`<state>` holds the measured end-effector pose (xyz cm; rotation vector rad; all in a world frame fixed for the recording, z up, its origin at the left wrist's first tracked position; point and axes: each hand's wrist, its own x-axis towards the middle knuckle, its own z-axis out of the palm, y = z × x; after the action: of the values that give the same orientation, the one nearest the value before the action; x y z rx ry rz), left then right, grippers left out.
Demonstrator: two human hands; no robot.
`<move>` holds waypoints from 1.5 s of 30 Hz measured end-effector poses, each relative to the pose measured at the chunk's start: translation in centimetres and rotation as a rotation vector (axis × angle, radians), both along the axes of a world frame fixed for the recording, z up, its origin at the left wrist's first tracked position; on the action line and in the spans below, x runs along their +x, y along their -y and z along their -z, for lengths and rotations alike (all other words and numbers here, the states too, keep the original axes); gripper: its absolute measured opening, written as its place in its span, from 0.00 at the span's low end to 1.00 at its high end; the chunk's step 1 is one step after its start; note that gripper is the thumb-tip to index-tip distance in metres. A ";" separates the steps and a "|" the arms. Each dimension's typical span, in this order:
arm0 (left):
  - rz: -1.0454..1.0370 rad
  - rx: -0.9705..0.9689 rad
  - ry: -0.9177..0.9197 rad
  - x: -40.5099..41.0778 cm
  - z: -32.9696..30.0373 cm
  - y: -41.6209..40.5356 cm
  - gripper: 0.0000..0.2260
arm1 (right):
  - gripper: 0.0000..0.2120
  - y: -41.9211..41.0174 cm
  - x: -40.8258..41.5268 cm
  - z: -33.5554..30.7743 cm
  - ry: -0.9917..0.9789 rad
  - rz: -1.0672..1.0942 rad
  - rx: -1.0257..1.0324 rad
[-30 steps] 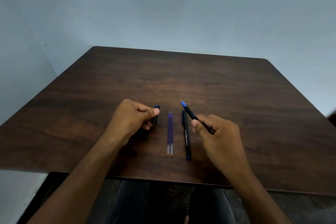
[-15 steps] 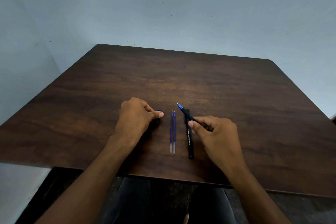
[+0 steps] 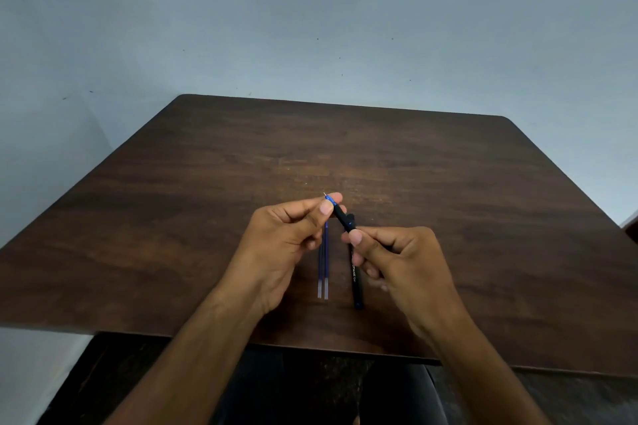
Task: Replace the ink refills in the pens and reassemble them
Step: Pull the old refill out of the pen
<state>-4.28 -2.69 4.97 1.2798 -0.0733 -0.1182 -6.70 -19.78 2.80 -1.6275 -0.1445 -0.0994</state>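
A black pen with a blue tip (image 3: 341, 216) is held above the dark wooden table (image 3: 172, 217), slanting from upper left to lower right. My left hand (image 3: 286, 238) pinches its blue tip end between thumb and forefinger. My right hand (image 3: 397, 262) grips the pen's barrel lower down. Two blue ink refills (image 3: 323, 272) lie side by side on the table between my hands. A second black pen (image 3: 356, 283) lies on the table just right of the refills, partly hidden by my right hand. The pen cap seen earlier is out of sight.
The table's near edge (image 3: 310, 345) runs just below my wrists, with my dark-clothed lap under it. A pale blue wall stands behind the table's far edge.
My left hand left the cap at the left and moved right to pinch the pen's tip. My right hand lifted the pen slightly toward the middle.
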 end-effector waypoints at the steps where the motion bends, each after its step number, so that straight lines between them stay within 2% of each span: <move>1: 0.028 -0.025 -0.002 0.1 -0.1 0.1 0.14 | 0.09 0.1 0.0 0.0 -0.001 -0.009 0.015; 5: -0.008 -0.039 0.005 0.3 0.0 0.3 0.13 | 0.11 0.1 -0.2 0.0 0.058 0.015 -0.071; 10: -0.166 -0.056 -0.065 0.5 0.2 1.3 0.15 | 0.08 -0.3 -0.3 -0.4 0.194 0.134 -0.347; 16: -0.262 0.000 -0.100 0.4 0.0 1.4 0.18 | 0.06 -0.6 -0.6 -1.2 0.256 0.185 -0.450; 22: 0.001 -0.091 -0.024 0.0 0.1 0.9 0.12 | 0.07 -0.5 -0.6 -1.2 0.234 0.179 -0.422; 29: -0.192 -0.097 -0.093 0.4 -0.3 1.4 0.12 | 0.05 -0.9 -0.8 -1.3 0.270 0.183 -0.413; 33: -0.096 -0.097 -0.115 0.4 -0.3 1.5 0.15 | 0.07 -1.1 -0.8 -1.5 0.284 0.184 -0.421; 35: -0.004 -0.093 -0.092 0.0 -0.4 1.2 0.20 | 0.08 -1.0 -0.7 -1.4 0.277 0.190 -0.421; 38: 0.101 -0.068 -0.044 -0.5 -0.4 0.8 0.15 | 0.07 -0.8 -0.6 -1.3 0.254 0.194 -0.422; 42: 0.040 -0.041 -0.021 -0.4 -0.2 0.7 0.12 | 0.06 -0.9 -0.7 -1.2 0.236 0.185 -0.411; 45: -0.035 -0.019 -0.019 -0.1 -0.1 0.9 0.14 | 0.06 -1.0 -0.6 -1.3 0.245 0.180 -0.397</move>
<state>-4.34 -3.54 5.12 1.2603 -0.0362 -0.0994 -7.27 -18.75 4.12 -2.0194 -0.2147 -0.4320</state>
